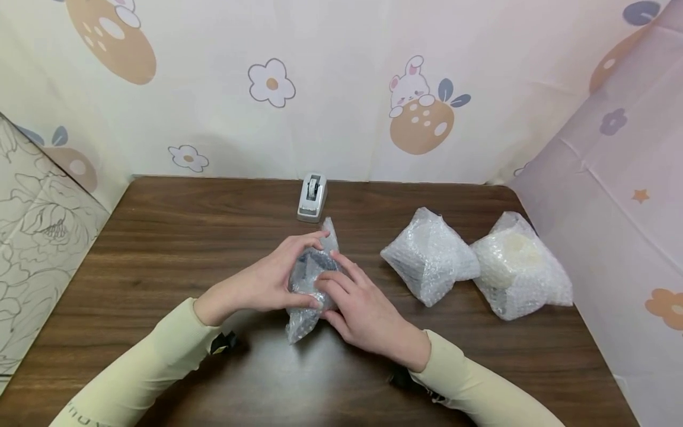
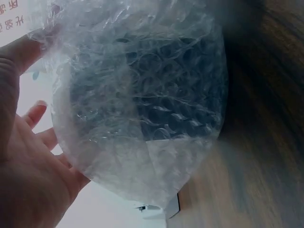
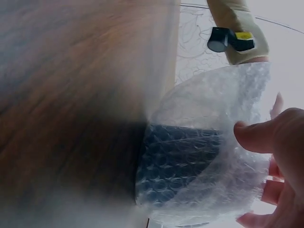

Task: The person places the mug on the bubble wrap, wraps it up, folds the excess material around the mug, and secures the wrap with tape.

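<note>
A dark object wrapped in clear bubble wrap (image 1: 305, 274) stands on the table between both hands, its loose wrap ends sticking out front and back. From the left, my left hand (image 1: 264, 277) holds the bundle, thumb near its front and fingers toward its far side. My right hand (image 1: 368, 305) grips the wrap from the right with bent fingers on top. Through the bubbles in the left wrist view, the dark blue-grey block (image 2: 175, 90) shows. In the right wrist view, the thumb lies on the bubble wrap (image 3: 213, 99) and the other fingers are around its top side.
Behind the bundle stands a grey tape dispenser (image 1: 312, 198) with a roll. To the right lie two more bubble-wrapped bundles, a whitish one (image 1: 432, 255) and one with something cream-coloured inside (image 1: 517, 264). A patterned curtain (image 1: 331, 118) hangs along the back of the brown table (image 1: 176, 237).
</note>
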A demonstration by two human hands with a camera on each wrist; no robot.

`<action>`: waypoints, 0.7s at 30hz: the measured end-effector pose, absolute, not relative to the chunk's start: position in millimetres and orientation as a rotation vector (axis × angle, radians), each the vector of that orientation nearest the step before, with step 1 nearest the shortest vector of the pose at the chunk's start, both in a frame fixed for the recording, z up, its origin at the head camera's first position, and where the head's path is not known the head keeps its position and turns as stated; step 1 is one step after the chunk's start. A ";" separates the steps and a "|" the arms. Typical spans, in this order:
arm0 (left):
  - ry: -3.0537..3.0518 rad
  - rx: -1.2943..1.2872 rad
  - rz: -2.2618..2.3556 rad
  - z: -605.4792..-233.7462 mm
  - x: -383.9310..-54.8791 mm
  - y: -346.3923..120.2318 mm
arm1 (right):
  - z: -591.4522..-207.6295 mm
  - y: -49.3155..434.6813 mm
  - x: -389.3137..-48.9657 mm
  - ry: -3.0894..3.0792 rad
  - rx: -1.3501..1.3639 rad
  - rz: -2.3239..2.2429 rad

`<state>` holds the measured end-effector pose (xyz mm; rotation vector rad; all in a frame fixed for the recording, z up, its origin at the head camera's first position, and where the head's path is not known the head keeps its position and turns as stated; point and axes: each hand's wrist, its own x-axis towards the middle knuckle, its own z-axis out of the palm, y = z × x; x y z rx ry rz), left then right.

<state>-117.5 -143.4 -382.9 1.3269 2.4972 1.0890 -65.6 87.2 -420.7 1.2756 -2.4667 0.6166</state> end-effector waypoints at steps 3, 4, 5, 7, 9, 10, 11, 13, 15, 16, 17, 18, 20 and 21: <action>2.476 1.327 1.094 -382.6 -116.6 -142.8 | -416.1 92.4 -67.2 -2.539 1.288 0.757; 2.469 1.323 1.094 -382.7 -116.8 -142.8 | -414.1 94.5 -67.5 -2.571 1.282 0.826; 2.462 1.314 1.091 -382.8 -116.8 -143.1 | -412.3 96.7 -68.0 -2.599 1.272 0.907; 2.450 1.305 1.080 -382.8 -116.6 -143.4 | -409.2 101.5 -70.3 -2.625 1.233 1.076; 2.446 1.303 1.075 -383.3 -116.3 -143.3 | -405.9 106.2 -74.1 -2.610 1.160 1.231; 2.446 1.306 1.072 -383.6 -116.3 -143.1 | -403.7 108.0 -76.7 -2.589 1.115 1.306; 2.446 1.312 1.071 -383.8 -116.2 -143.0 | -401.3 109.5 -79.6 -2.563 1.068 1.382; 2.448 1.322 1.066 -383.7 -116.2 -142.6 | -395.7 111.4 -85.9 -2.519 0.956 1.516; 2.448 1.338 1.053 -383.4 -116.1 -142.4 | -389.0 111.7 -92.0 -2.514 0.827 1.656; 2.448 1.346 1.042 -383.0 -115.9 -142.2 | -385.8 111.2 -94.9 -2.525 0.762 1.727; 2.450 1.356 1.029 -382.4 -115.7 -142.2 | -382.8 110.2 -97.8 -2.551 0.699 1.785; 2.453 1.365 1.010 -381.7 -115.3 -142.3 | -380.3 109.0 -100.6 -2.578 0.638 1.841; 2.465 1.387 0.966 -380.3 -114.4 -142.3 | -376.7 105.7 -106.0 -2.613 0.534 1.986; 2.472 1.397 0.940 -379.6 -114.0 -142.3 | -376.0 103.7 -108.8 -2.612 0.492 2.069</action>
